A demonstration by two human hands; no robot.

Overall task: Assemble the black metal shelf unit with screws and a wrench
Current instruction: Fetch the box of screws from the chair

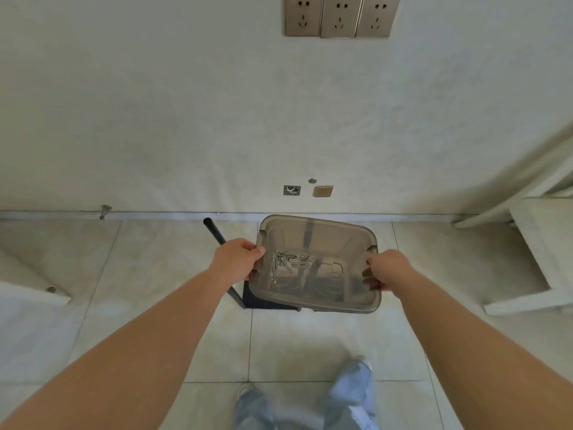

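Left hand (238, 259): fingers curled over the rim at the 9 o'clock side of a translucent grey plastic bin (319, 226), thumb on top, fingertips showing dimly through the wall. Firm grip on the bin.

Right hand (386, 270): fingers wrapped under and around the rim at the bin's 3 o'clock side; fingertips dark through the plastic. Also gripping the bin. Both forearms reach in from 7 and 5 o'clock of the view.

Bin: held off the floor between the two hands, tilted, open top toward the camera. Contents: a loose cluster of silver screws (293, 262) on the bin floor toward its 9 o'clock side. Cannot tell whether a wrench lies among them.

Under the bin: black shelf parts. A black metal pole (214, 232) runs from 11 o'clock of the left hand, passes behind that hand and wrist, and ends near a black shelf panel (263, 301) that shows below the bin's 7 o'clock corner. Dark bars visible through the bin floor; detail too blurred to make out.

Surroundings: pale tiled floor (155, 274); white wall (186, 119) at 12 o'clock with three sockets (339, 15) high up and two small wall plates lower. White furniture (533, 259) at 3 o'clock. Person's legs in light blue jeans (350, 395) at 6 o'clock.
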